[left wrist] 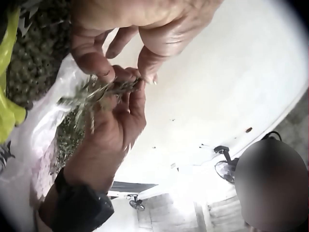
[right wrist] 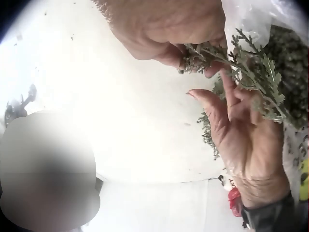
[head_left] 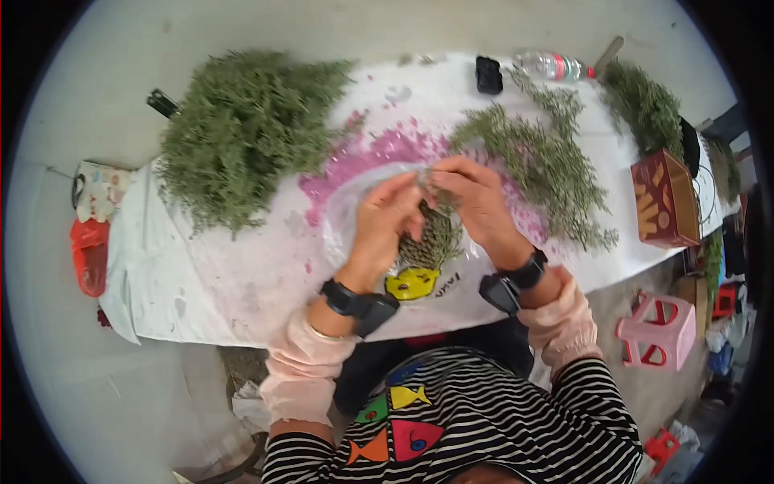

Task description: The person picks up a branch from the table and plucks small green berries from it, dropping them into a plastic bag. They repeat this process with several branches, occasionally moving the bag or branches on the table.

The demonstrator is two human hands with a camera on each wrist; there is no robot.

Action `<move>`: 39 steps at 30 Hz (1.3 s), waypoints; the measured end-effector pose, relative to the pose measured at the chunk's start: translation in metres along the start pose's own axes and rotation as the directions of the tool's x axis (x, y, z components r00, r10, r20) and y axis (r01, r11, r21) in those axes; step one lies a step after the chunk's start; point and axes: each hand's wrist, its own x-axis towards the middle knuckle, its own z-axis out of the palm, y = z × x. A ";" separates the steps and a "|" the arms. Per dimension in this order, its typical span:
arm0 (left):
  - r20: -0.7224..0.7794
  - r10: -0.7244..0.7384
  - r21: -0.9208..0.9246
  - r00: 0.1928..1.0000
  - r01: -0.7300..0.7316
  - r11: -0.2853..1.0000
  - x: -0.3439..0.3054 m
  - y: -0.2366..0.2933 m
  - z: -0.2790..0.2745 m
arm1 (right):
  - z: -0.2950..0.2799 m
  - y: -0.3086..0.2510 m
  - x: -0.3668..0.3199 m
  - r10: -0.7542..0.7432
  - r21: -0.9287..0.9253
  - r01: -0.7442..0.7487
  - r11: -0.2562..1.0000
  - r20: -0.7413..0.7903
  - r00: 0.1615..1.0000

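Both hands meet over a clear plastic bag (head_left: 343, 222) with a yellow printed patch (head_left: 412, 283). Small green pieces (head_left: 433, 244) fill its middle. My right hand (head_left: 477, 198) pinches a thin leafy green sprig (right wrist: 248, 72) between curled fingers and thumb. In the right wrist view the sprig slants across the fingers of my left hand (right wrist: 251, 137), whose palm shows and whose thumb stands away from the fingers. From the left wrist, my left hand (left wrist: 145, 24) appears above the sprig, with thumb and fingertips at either side of it.
A large heap of leafy branches (head_left: 246, 137) lies on the left of the white-covered table (head_left: 210, 298); looser branches (head_left: 548, 153) lie right. A black case (head_left: 488, 75) and plastic bottle (head_left: 552, 65) stand at the back. An open carton (head_left: 663, 198) is at the right end, above a pink stool (head_left: 657, 329).
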 end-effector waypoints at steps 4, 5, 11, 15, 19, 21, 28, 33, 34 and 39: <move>0.084 -0.172 0.145 0.982 0.158 0.977 -0.017 -0.003 0.029 | -0.002 -0.015 -0.009 0.018 0.250 0.021 0.968 -0.153 0.988; 0.092 -0.174 0.234 0.980 0.148 0.961 -0.016 -0.002 0.031 | 0.001 -0.013 -0.007 -0.057 0.134 0.075 0.988 -0.134 0.989; 0.011 0.246 0.282 0.969 -0.239 0.929 0.003 0.083 0.023 | -0.057 -0.066 0.011 -0.294 -0.481 0.222 0.848 -0.078 0.953; -0.002 0.373 0.502 0.928 -0.322 0.803 0.058 0.222 -0.047 | -0.145 -0.077 0.036 -0.503 -0.946 0.152 0.287 -0.014 0.864; 0.208 0.512 0.780 0.834 -0.457 0.428 0.082 0.288 -0.133 | -0.162 -0.069 0.031 -0.132 -0.992 0.114 0.060 0.105 0.986; 0.150 0.536 0.804 0.831 -0.418 0.423 0.082 0.288 -0.136 | -0.152 -0.067 0.020 0.098 -0.979 0.133 0.156 0.149 0.984; 0.015 0.474 0.608 0.880 -0.385 0.694 0.027 0.176 0.002 | -0.174 -0.074 0.027 -0.107 -0.984 0.180 -0.007 0.179 0.978; 0.321 -0.030 0.842 0.947 -0.270 0.466 0.038 0.089 0.067 | -0.159 -0.121 0.013 -0.157 -0.787 0.116 0.607 0.024 0.987; 0.377 -0.008 0.863 0.926 -0.348 0.367 0.052 0.073 0.074 | -0.158 -0.126 0.010 -0.157 -0.760 0.112 0.640 0.013 0.988; 0.611 0.126 0.784 0.781 -0.576 -0.231 0.133 0.002 0.083 | -0.169 -0.130 -0.010 -0.209 -0.858 0.120 0.500 0.015 0.978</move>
